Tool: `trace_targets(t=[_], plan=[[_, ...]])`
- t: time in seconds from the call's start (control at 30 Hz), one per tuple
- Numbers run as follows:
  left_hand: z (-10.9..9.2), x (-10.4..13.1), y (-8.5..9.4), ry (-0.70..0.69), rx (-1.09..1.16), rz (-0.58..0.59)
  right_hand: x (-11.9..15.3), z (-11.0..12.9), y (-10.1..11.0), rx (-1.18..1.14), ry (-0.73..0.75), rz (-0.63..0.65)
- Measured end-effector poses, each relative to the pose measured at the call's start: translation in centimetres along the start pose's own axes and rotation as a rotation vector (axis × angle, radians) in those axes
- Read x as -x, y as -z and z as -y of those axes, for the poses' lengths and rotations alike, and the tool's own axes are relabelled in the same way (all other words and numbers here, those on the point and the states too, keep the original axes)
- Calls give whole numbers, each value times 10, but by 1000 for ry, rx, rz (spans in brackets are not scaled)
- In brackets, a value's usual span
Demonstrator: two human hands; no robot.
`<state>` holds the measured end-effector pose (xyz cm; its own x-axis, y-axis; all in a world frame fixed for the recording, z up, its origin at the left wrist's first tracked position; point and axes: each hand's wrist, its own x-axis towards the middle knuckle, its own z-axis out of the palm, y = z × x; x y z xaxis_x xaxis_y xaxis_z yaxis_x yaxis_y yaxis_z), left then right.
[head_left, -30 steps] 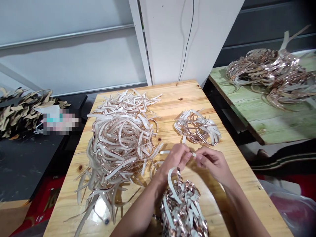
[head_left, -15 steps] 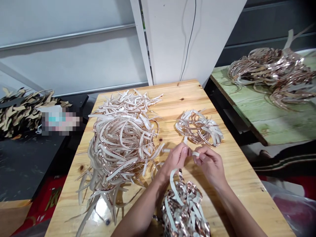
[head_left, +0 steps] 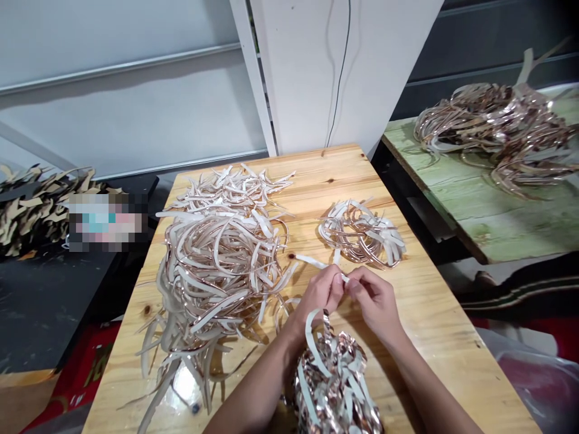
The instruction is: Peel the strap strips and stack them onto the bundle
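Note:
My left hand is closed on a narrow pale strip, whose free end sticks out to the left above the knuckles. Close beside it, my right hand pinches the strip too, and a short pale piece shows between the two thumbs. The fingertips hide how the strip is bent or joined. Below my hands, between the forearms, sits a thick bunch of shiny copper and white strips, with one pale strip curling up from it. Just beyond my hands lies a small loose coil of copper and white strips.
A large tangled heap of strips covers the left side of the wooden table. To the right, a green-topped table carries another pile of strips. Brown and black pieces lie on a dark table at left.
My right hand has moved left, closing the gap to my left hand. The strip's free end now reaches further out at the left. The whole view has shifted slightly.

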<state>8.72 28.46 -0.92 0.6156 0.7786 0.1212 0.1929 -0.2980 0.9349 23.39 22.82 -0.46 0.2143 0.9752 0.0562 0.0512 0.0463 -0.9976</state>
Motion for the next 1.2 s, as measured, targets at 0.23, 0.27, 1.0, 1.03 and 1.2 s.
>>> trace_targets(t=[0.23,0.27,1.0,1.03,1.2], plan=[[5,-5,-10,28,318,-188,-8,-5,-14,-591,-217,-99],[5,-6,-10,35,373,-211,-9,-4,-17,-666,-231,-108],[-5,-7,-1,108,140,-58,3,-9,-12,152,69,-17],[-4,-7,-2,113,136,-57,2,-9,-12,100,49,-31],[-3,-9,-3,136,275,-84,-4,-9,-14,-180,-58,-109]])
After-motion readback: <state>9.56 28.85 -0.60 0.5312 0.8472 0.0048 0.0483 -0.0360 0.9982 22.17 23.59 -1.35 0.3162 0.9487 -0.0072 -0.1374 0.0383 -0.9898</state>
